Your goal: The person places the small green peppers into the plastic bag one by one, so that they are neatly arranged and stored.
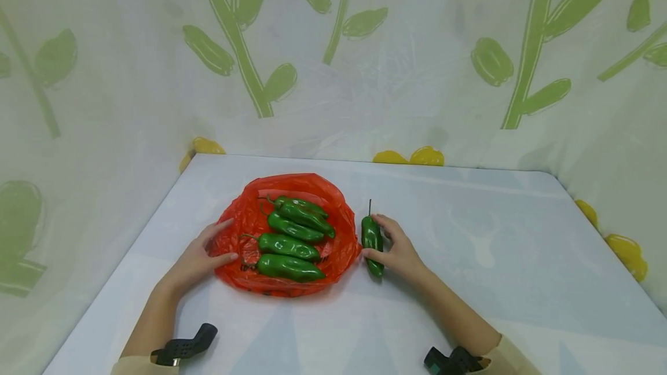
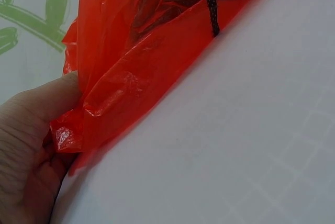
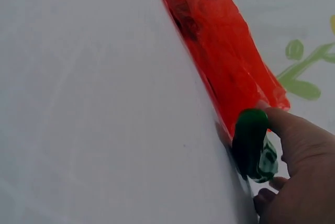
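An open red plastic bag lies on the table with several long green peppers inside, their thin stems mostly toward the left. My left hand holds the bag's left side; in the left wrist view, its thumb lies against the crumpled plastic, with the other fingers partly hidden. To the right of the bag, a single green pepper lies lengthwise, stem pointing away from me. My right hand grips this pepper from its right side, thumb across it. In the right wrist view, the pepper's rounded end faces the camera.
The white table extends well to the right of both hands. Behind and beside it hangs pale sheeting printed with green stems and yellow flowers. Each wrist carries a black strapped device.
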Tool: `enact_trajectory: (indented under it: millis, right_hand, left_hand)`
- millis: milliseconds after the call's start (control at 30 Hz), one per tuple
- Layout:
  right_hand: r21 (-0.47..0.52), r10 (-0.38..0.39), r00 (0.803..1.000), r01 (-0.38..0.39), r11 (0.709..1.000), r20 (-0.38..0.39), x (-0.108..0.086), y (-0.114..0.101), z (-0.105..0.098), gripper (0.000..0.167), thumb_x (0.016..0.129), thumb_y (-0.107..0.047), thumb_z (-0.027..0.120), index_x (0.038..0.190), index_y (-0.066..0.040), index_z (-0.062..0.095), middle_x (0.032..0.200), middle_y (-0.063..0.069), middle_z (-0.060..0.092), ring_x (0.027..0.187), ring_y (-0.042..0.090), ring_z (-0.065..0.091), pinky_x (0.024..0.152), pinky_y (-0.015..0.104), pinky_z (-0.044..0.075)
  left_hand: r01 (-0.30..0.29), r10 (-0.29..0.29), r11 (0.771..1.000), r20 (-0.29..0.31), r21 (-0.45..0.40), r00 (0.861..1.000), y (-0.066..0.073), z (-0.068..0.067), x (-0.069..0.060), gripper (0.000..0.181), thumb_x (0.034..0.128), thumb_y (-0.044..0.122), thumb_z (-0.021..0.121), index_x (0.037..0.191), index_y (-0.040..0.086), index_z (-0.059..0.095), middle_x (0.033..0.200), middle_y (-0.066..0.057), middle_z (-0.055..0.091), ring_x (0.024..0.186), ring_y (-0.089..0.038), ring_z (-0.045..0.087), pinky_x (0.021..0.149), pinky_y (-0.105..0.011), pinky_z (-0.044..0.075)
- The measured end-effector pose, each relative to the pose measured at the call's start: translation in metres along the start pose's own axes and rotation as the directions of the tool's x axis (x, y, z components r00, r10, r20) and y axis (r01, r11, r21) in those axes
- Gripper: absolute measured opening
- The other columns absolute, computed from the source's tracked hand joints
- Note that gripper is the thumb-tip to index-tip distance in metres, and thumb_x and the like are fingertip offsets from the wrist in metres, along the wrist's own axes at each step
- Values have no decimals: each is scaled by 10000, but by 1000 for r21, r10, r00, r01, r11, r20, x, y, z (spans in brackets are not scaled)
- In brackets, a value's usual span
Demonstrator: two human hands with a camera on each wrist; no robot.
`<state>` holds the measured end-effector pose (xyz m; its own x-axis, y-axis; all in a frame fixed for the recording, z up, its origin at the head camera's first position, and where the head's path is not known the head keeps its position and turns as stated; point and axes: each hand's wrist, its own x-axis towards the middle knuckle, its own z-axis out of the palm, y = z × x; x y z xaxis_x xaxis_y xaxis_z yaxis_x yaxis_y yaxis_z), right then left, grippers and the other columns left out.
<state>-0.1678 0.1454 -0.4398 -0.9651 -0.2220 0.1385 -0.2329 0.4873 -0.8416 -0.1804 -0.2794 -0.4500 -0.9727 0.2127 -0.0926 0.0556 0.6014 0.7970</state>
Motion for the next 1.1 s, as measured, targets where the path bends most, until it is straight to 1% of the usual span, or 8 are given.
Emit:
enact_trajectory:
  millis: [167, 367, 500, 767, 867, 900, 1000, 1100]
  right_hand:
    - [-40, 32, 999, -32, 999, 22, 0, 0, 1, 718, 796, -214, 757, 1404, -46, 415, 1443, 187, 386, 1315, 373, 380, 1043, 559, 367]
    - [-58, 82, 996, -83, 995, -18, -1, -1, 1, 634, 818, -108, 703, 1387, -46, 431, 1384, 177, 456, 1227, 347, 460, 1011, 540, 414]
    - [-65, 87, 995, -90, 994, -46, -2, 0, 0, 604, 838, -63, 669, 1393, -53, 431, 1388, 189, 461, 1246, 369, 452, 1024, 550, 395]
    - [-39, 120, 987, -125, 991, -111, -2, 2, 0, 582, 866, -48, 635, 1410, -118, 437, 1411, 189, 446, 1292, 384, 412, 1038, 571, 368]
    - [-25, 114, 985, -118, 993, -127, -4, 1, 0, 578, 862, -73, 632, 1405, -154, 452, 1398, 185, 458, 1272, 391, 422, 1009, 589, 388]
    - [-39, 99, 985, -105, 994, -138, -4, 1, 0, 574, 860, -85, 633, 1401, -169, 459, 1383, 185, 470, 1249, 389, 439, 995, 571, 414]
    - [-25, 86, 983, -91, 996, -160, -5, 0, -1, 569, 841, -89, 628, 1385, -173, 481, 1364, 195, 486, 1219, 395, 456, 971, 576, 428]
    - [5, 126, 979, -126, 992, -159, -4, -1, -1, 565, 838, -81, 619, 1381, -165, 485, 1375, 189, 482, 1224, 386, 452, 985, 564, 421]
  left_hand:
    - [-3, 3, 1000, -2, -5, 1000, 1, -1, -1, 821, 810, 389, 717, 1483, 178, 296, 1529, -201, 206, 1393, -445, 162, 1025, -687, 259]
    - [-9, 9, 1000, -1, -6, 1000, 2, -2, -2, 809, 817, 357, 716, 1485, 186, 294, 1529, -205, 206, 1391, -448, 165, 1020, -695, 255]
    - [-12, 12, 1000, 0, -7, 1000, 3, -2, -3, 808, 818, 339, 717, 1488, 194, 290, 1527, -205, 210, 1389, -447, 171, 1019, -693, 260]
    - [-5, 5, 1000, 3, -10, 1000, 4, -1, -3, 813, 819, 353, 716, 1488, 182, 287, 1529, -205, 205, 1391, -448, 163, 1021, -689, 262]
    - [-3, 3, 1000, 2, -13, 1000, 4, -1, -2, 809, 817, 356, 717, 1485, 182, 293, 1531, -201, 203, 1396, -444, 158, 1026, -687, 256]
    - [-3, 3, 1000, 3, -13, 1000, 4, -1, -2, 812, 818, 354, 717, 1487, 184, 291, 1531, -202, 203, 1395, -445, 158, 1026, -687, 257]
    - [0, 0, 1000, 4, -12, 1000, 5, -1, -1, 816, 814, 358, 718, 1488, 193, 289, 1532, -203, 201, 1394, -446, 160, 1024, -686, 263]
    - [0, 0, 1000, 7, -17, 1000, 5, -2, -1, 817, 814, 347, 720, 1490, 198, 286, 1533, -203, 200, 1395, -446, 160, 1024, -685, 263]
